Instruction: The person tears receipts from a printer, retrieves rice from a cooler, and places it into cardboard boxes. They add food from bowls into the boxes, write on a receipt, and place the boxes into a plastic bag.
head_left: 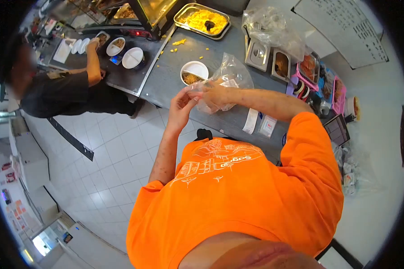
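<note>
A clear plastic bag (234, 74) is between my hands over the front edge of the grey counter. My left hand (182, 104) pinches the bag's near side with thumb and fingers. My right hand (216, 95) is closed on the crumpled film, its fingertips partly hidden by the plastic. Just beyond my hands sits a round white divided bowl (195, 69), with brown food in its near compartment and white in the other. The bag and my fingers overlap the bowl's near right rim.
A steel tray of yellow food (202, 21) stands at the back, with yellow scraps on the counter. Lidded steel containers (257, 54) and pink baskets (339, 95) line the right. At left, a co-worker (63, 89) reaches toward white bowls (132, 58).
</note>
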Demonstrator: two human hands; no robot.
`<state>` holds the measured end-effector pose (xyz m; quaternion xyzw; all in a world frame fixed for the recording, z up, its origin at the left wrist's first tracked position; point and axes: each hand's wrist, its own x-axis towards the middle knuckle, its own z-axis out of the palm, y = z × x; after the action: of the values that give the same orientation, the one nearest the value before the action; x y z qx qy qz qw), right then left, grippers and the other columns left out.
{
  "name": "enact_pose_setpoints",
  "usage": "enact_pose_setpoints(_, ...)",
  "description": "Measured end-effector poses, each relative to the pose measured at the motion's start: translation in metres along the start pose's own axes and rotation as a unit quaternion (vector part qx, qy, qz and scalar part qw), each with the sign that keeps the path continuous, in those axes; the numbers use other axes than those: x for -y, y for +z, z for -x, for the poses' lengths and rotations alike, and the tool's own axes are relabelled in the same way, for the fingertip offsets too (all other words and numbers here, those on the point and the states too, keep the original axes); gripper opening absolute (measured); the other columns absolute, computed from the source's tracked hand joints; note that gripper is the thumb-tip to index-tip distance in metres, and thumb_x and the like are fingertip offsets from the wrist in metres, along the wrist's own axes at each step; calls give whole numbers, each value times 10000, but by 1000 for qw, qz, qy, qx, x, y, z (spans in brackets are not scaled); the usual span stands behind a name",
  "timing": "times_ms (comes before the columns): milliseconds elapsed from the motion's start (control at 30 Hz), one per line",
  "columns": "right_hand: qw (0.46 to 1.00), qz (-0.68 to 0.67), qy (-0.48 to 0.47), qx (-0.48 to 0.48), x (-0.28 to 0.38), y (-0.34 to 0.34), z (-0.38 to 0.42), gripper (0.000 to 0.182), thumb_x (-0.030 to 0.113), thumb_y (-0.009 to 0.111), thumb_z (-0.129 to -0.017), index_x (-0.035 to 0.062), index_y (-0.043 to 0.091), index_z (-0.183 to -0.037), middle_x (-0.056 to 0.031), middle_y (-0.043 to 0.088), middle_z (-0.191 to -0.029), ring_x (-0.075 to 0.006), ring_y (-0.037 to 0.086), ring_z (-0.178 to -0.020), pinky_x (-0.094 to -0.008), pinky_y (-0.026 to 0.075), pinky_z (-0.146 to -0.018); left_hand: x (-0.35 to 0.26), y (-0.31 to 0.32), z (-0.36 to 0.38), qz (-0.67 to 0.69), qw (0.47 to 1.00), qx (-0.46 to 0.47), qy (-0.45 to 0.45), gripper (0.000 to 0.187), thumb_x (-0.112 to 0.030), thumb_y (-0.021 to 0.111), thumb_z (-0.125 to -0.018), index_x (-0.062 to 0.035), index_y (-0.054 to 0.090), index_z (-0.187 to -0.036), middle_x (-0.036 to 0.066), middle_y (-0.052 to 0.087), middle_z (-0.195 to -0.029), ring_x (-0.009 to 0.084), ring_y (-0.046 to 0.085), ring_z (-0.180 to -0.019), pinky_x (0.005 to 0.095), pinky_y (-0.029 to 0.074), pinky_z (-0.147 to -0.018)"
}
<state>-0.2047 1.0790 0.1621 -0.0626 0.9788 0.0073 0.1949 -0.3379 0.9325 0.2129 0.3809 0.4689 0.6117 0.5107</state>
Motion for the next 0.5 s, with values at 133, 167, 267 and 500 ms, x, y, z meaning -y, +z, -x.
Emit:
enact_pose_setpoints(133, 984, -135, 92, -77, -17, -45, 60, 221, 159, 670, -764, 144, 695, -982, -16, 596, -1115, -268, 571, -1094, -447, 480, -848, -14, 7, -13, -26, 999, 27, -12, 488, 21, 544, -865, -19, 447, -1341, 131, 620, -1115, 185, 599, -1016, 310, 470, -887)
enact_pose_setpoints(167, 966, -129, 219, -46, -20, -60, 82, 233, 140, 681, -752, 126, 687, -985, -26, 600, -1114, -285, 587, -1069, -446, 501, -801, -16, 9, -16, -27, 999, 32, -12, 488, 21, 544, -865, -19, 447, -1341, 131, 620, -1115, 185, 599, -1016, 310, 470, -887)
enact_pose_setpoints(267, 847, -183, 459, -198, -27, -88, 140, 248, 109, 643, -784, 130, 664, -1030, -65, 619, -1092, -326, 620, -999, -466, 534, -727, -22, 15, -28, -65, 996, 57, 12, 533, 27, 516, -846, -21, 405, -1365, 134, 589, -1159, 190, 585, -1042, 310, 456, -897)
enact_pose_setpoints(500, 778, -171, 533, -285, -70, 3, 226, 647, 235, 759, -698, 91, 502, -1275, -205, 557, -1181, -352, 527, -1120, -408, 428, -931, -31, 49, -61, -108, 989, 96, 8, 467, -30, 469, -834, -7, 454, -1300, 120, 598, -1137, 174, 580, -993, 286, 446, -876)
